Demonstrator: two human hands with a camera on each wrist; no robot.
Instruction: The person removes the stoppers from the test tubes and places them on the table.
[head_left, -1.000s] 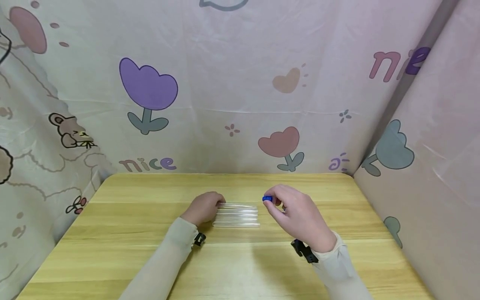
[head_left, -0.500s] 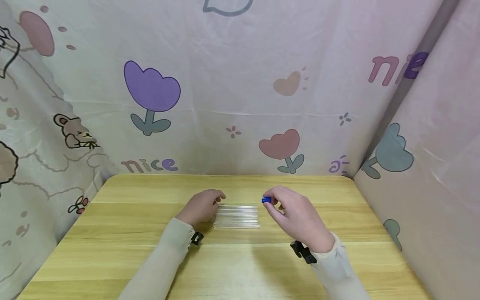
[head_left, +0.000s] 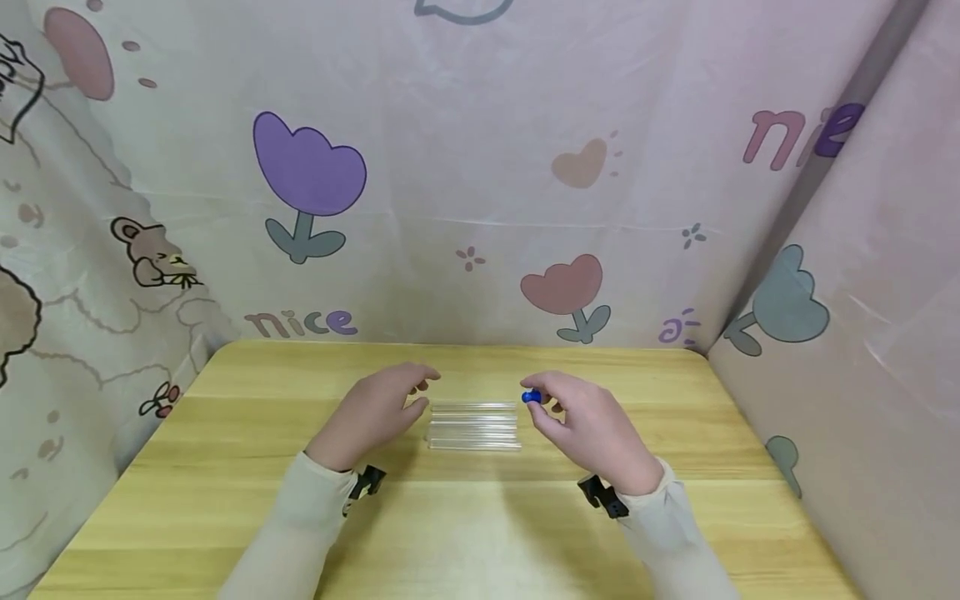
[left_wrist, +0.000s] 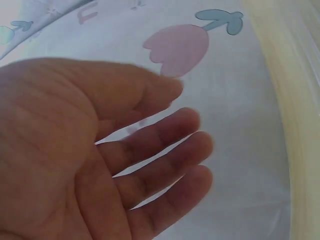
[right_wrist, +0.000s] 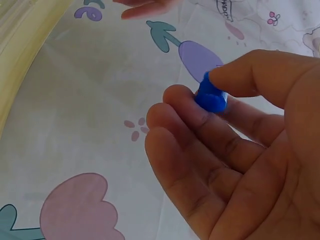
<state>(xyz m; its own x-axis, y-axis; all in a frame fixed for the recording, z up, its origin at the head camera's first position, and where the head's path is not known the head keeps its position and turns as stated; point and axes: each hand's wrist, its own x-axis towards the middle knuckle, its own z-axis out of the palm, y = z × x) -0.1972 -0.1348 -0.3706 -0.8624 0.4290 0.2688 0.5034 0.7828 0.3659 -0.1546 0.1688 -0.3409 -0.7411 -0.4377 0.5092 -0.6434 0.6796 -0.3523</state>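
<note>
Several clear tubes or rods [head_left: 474, 427] lie side by side in a row on the wooden table, crosswise in front of the person. The left hand [head_left: 375, 410] hovers just left of their ends, holding nothing; its fingers are relaxed and apart from the thumb in the left wrist view. To the right of the tubes, the right hand [head_left: 592, 425] pinches a small blue piece [right_wrist: 212, 95] between thumb and forefinger. That piece looks short and rounded, with a narrower middle; its exact kind is unclear. The right hand's other fingers curl loosely.
The wooden table [head_left: 465, 525] reaches back to a patterned cloth [head_left: 435, 183] hung behind it. More cloth hangs along the left and right sides. Black straps with small devices [head_left: 602, 497] sit on both wrists.
The left hand has drawn back to the left from the ends of the tubes, its fingers loosening. The right hand stays nearly in place with the blue piece, which has turned slightly.
</note>
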